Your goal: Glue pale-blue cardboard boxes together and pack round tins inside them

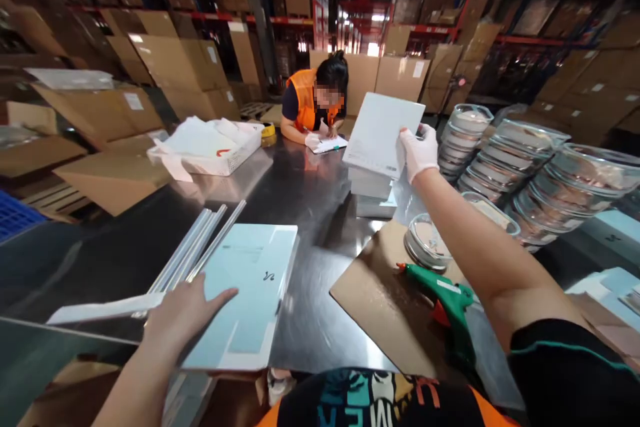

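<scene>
My left hand (187, 310) is bare and rests at the left edge of a flat light-blue box (255, 280) with a small dark logo, its thumb stretched across the top. Some of its fingers are hard to make out beside several clear plastic strips (187, 247) and a white strip (107, 308). My right hand (421, 152), in a white glove, grips the right edge of a flat white box (383, 133). This box is tilted above a stack of white boxes (373, 203), and I cannot tell whether it touches them.
A green glue gun (445, 290) lies on a cardboard sheet (373, 293), near round glass containers (427, 240). Tall stacks of glass containers (525, 160) stand at right. A white basket (215, 160) holds papers. Across the metal table, a co-worker in an orange vest (303, 90) writes on paper (330, 144).
</scene>
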The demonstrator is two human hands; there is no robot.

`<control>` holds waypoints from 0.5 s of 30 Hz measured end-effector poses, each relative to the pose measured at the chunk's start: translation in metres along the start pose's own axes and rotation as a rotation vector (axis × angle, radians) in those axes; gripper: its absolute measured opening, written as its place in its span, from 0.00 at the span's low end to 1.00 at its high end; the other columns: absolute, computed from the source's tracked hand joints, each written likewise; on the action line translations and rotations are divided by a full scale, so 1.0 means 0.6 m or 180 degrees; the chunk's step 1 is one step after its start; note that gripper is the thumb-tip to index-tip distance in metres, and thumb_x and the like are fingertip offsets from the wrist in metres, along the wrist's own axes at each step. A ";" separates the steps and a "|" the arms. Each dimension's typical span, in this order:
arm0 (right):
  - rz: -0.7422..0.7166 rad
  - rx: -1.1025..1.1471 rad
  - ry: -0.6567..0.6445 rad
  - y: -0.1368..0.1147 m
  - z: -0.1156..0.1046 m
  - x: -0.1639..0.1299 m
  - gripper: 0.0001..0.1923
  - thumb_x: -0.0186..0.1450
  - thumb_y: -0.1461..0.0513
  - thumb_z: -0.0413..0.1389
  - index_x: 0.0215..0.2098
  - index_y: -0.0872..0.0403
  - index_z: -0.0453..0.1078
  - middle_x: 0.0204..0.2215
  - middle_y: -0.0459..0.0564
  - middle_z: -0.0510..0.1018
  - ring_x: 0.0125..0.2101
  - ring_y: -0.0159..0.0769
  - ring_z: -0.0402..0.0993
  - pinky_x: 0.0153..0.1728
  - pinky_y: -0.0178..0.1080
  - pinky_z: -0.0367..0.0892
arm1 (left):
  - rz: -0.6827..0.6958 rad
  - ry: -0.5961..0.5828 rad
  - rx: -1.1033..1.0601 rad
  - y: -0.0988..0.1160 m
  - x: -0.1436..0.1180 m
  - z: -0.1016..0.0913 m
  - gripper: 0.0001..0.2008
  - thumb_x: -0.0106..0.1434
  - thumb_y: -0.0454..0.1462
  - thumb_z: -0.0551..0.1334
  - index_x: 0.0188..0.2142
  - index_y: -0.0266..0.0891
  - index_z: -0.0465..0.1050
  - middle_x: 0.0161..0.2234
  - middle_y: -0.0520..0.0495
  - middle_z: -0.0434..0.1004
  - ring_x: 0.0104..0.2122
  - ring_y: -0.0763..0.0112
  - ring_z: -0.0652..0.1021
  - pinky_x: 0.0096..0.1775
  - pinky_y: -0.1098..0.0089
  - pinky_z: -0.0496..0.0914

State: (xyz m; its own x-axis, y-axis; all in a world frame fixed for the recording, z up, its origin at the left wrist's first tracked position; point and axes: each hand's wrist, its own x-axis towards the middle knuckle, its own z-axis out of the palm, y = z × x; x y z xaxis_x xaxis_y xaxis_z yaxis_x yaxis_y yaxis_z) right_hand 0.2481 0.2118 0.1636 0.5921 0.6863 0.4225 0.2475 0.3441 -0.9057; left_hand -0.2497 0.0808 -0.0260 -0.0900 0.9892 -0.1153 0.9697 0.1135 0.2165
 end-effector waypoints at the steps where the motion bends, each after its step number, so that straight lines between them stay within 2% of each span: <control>1: 0.0049 -0.0055 0.0007 0.001 0.012 0.032 0.26 0.69 0.60 0.62 0.62 0.55 0.62 0.51 0.53 0.82 0.46 0.34 0.78 0.56 0.44 0.75 | -0.0036 -0.0075 -0.0052 -0.007 0.001 0.006 0.45 0.62 0.63 0.55 0.60 0.24 0.74 0.51 0.18 0.83 0.53 0.25 0.82 0.53 0.41 0.76; 4: 0.0195 -0.0318 -0.0070 0.016 0.025 0.100 0.30 0.65 0.59 0.67 0.61 0.57 0.66 0.53 0.57 0.81 0.55 0.42 0.77 0.61 0.51 0.72 | 0.0082 -0.0013 -0.0378 -0.009 0.000 0.011 0.43 0.62 0.60 0.57 0.63 0.27 0.71 0.54 0.20 0.83 0.54 0.28 0.83 0.52 0.44 0.76; 6: 0.0137 -0.0770 -0.0321 0.027 0.023 0.133 0.29 0.61 0.55 0.71 0.56 0.57 0.72 0.56 0.60 0.79 0.64 0.53 0.72 0.67 0.59 0.66 | 0.0113 -0.0010 -0.0469 -0.002 -0.004 0.001 0.41 0.63 0.59 0.59 0.63 0.28 0.71 0.55 0.20 0.83 0.54 0.27 0.83 0.52 0.43 0.76; 8: 0.0017 -0.1240 -0.0653 0.033 0.022 0.158 0.25 0.63 0.50 0.70 0.52 0.55 0.76 0.58 0.59 0.78 0.69 0.59 0.68 0.70 0.64 0.61 | 0.0044 -0.0069 -0.0409 0.006 -0.007 -0.011 0.39 0.63 0.58 0.60 0.61 0.29 0.72 0.53 0.20 0.84 0.53 0.25 0.83 0.51 0.43 0.76; 10: -0.0028 -0.1507 -0.0905 0.034 0.025 0.174 0.22 0.69 0.47 0.64 0.50 0.55 0.78 0.56 0.57 0.80 0.66 0.55 0.72 0.70 0.65 0.60 | -0.0060 -0.0073 -0.0277 0.011 -0.010 -0.021 0.39 0.64 0.59 0.59 0.61 0.31 0.72 0.51 0.20 0.84 0.51 0.24 0.83 0.50 0.42 0.76; 12: 0.0001 -0.1576 -0.0954 0.030 0.029 0.180 0.20 0.72 0.49 0.62 0.48 0.57 0.78 0.52 0.57 0.82 0.61 0.49 0.76 0.70 0.65 0.60 | -0.0142 0.0056 -0.0144 0.012 -0.012 -0.025 0.40 0.64 0.60 0.58 0.62 0.29 0.71 0.49 0.19 0.84 0.50 0.23 0.83 0.48 0.40 0.76; 13: -0.0005 -0.1622 -0.0928 0.026 0.031 0.180 0.19 0.72 0.50 0.63 0.47 0.58 0.78 0.51 0.59 0.82 0.61 0.50 0.76 0.71 0.65 0.59 | -0.0114 0.0185 -0.0116 0.010 -0.014 -0.026 0.42 0.64 0.60 0.58 0.63 0.28 0.70 0.48 0.19 0.84 0.51 0.21 0.82 0.48 0.38 0.76; 15: -0.0076 -0.1669 -0.0782 0.015 0.031 0.172 0.16 0.69 0.55 0.65 0.46 0.60 0.78 0.54 0.63 0.81 0.65 0.57 0.72 0.72 0.67 0.54 | -0.0107 0.0625 -0.0277 0.004 -0.016 -0.029 0.41 0.63 0.60 0.57 0.63 0.31 0.71 0.49 0.22 0.84 0.54 0.20 0.81 0.49 0.36 0.76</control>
State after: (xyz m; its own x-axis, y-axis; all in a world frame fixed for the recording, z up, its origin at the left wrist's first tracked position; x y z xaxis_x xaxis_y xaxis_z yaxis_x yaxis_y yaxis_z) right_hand 0.2971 0.2979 0.1994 0.4018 0.8323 0.3818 0.6425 0.0408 -0.7652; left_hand -0.2507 0.0731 -0.0076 -0.1727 0.9828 0.0653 0.9428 0.1458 0.2997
